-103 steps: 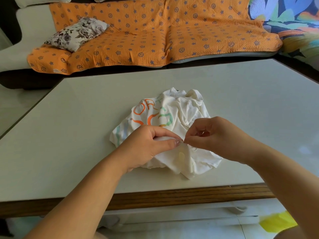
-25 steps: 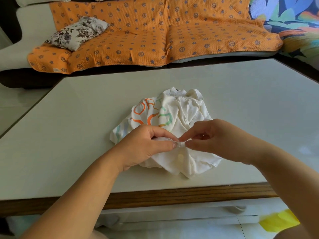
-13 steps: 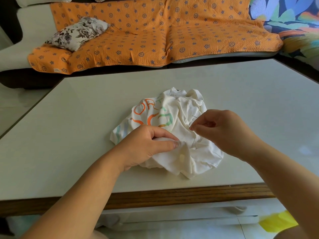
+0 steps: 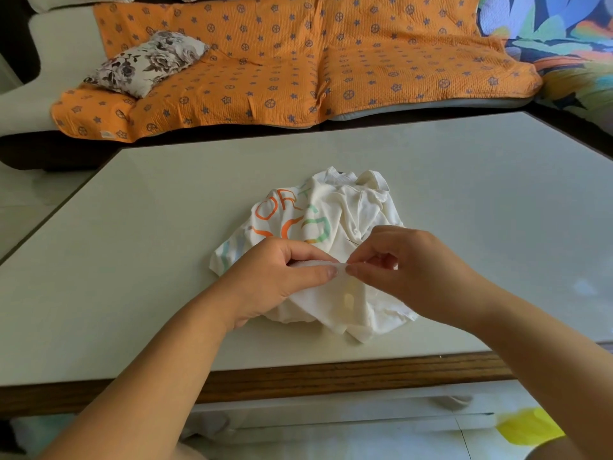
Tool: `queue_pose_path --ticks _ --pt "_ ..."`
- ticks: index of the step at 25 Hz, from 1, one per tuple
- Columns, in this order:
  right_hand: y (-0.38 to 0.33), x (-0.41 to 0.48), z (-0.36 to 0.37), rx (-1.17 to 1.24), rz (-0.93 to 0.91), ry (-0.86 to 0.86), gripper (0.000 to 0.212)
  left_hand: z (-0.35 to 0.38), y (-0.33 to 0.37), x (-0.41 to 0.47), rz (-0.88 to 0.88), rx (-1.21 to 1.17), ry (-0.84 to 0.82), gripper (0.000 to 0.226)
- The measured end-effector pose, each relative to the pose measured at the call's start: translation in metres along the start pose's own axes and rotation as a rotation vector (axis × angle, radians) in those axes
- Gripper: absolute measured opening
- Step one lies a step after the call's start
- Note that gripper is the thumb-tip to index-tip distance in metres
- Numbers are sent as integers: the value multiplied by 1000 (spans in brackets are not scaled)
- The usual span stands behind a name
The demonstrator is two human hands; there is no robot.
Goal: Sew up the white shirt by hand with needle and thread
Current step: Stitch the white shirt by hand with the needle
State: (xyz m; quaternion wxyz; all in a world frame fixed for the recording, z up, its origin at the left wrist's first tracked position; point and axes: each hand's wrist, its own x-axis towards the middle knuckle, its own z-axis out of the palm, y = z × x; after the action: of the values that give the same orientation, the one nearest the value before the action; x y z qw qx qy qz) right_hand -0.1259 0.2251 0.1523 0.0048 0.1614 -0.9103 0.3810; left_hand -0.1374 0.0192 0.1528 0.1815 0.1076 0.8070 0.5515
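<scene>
A crumpled white shirt (image 4: pixel 348 207) with orange and green lettering lies on the pale table (image 4: pixel 149 247), near its front edge. My left hand (image 4: pixel 278 277) pinches a raised fold of the shirt between thumb and fingers. My right hand (image 4: pixel 401 263) is right beside it, fingertips pinched together at the same fold. A thin dark needle (image 4: pixel 352 241) sticks up just above my right fingertips. The thread is too fine to make out.
The table has a wooden front edge (image 4: pixel 331 376). Behind it stands a sofa under an orange patterned cover (image 4: pixel 298 61) with a floral cushion (image 4: pixel 146 61). A colourful fabric (image 4: pixel 564 34) lies at the far right. Something yellow (image 4: pixel 527 426) sits on the floor.
My right hand had lifted up and away from the fold half a second ago; it has come back down to the fold beside my left fingertips. My left hand kept its hold.
</scene>
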Motion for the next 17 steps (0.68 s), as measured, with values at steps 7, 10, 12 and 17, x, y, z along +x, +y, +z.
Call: queue_pose_path --ticks 7,10,12,17 --pt "-6 -2 -7 183 105 -9 22 -1 -2 1 27 -22 56 9" --pt "-8 -1 -14 333 133 54 28 -1 -1 -1 31 -26 49 10" --pt "-11 -2 -15 476 144 79 18 -1 0 -1 31 -36 44 10" --pt "-16 -4 -9 560 263 40 8 -1 -1 0 41 -6 34 11"
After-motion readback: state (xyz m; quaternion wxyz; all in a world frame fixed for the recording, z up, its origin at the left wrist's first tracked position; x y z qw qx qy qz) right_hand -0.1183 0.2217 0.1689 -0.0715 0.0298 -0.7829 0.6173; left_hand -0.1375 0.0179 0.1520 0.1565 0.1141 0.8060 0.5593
